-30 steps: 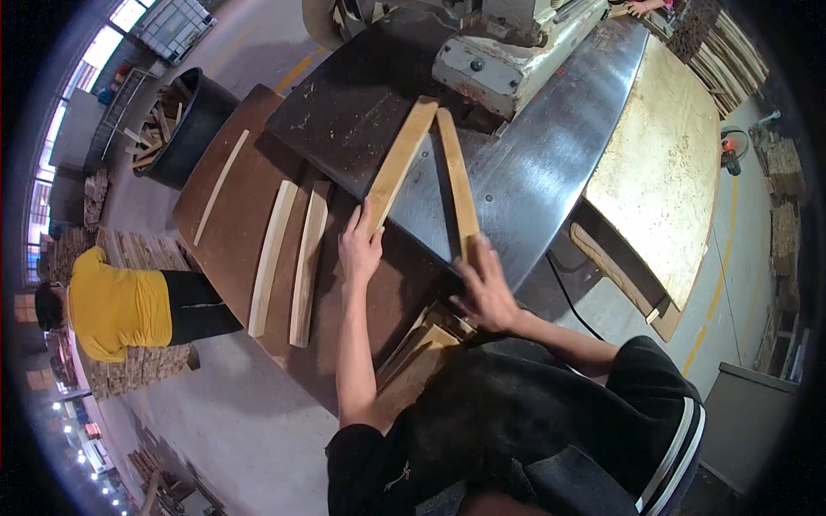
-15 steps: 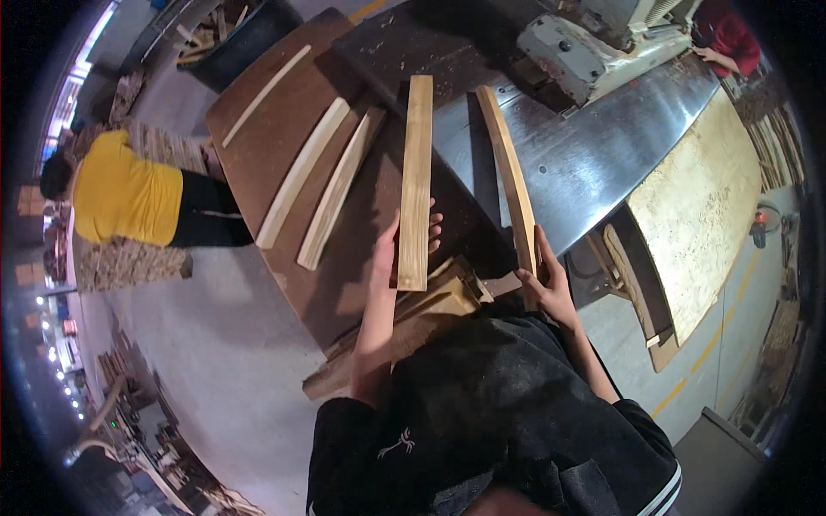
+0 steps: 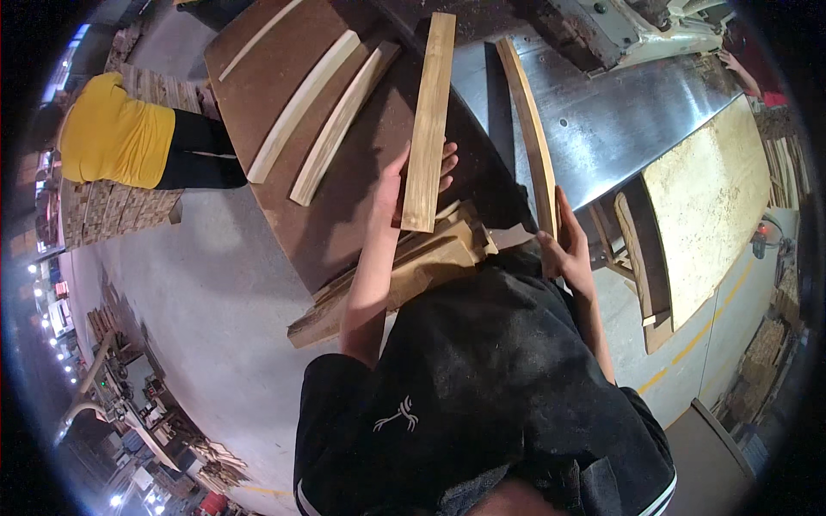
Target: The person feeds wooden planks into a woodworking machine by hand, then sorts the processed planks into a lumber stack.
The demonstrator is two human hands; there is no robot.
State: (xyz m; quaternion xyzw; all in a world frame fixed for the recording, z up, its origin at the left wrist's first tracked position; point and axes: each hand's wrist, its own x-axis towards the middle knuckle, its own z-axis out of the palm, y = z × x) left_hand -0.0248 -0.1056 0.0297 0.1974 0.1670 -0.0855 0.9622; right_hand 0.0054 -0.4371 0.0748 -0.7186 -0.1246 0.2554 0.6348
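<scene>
My left hand is closed around a straight, flat wooden strip, its fingers showing past the strip's right edge. The strip points away from me, its far end leaning slightly right. In my right hand is the near end of a curved wooden strip, gripped between thumb and fingers. That strip extends over the metal machine table. To the left, a pale curved strip, a brown-streaked strip and a thin strip lie on a brown board.
Several wooden pieces are stacked close to my waist. A grey machine head overhangs the metal table, with a person in red beyond it. A pale panel stands at right. Another person in yellow bends over stacked wood at left.
The surroundings sit higher in the picture. Both hands keep their strips; the left one's far end now leans a little to the right.
</scene>
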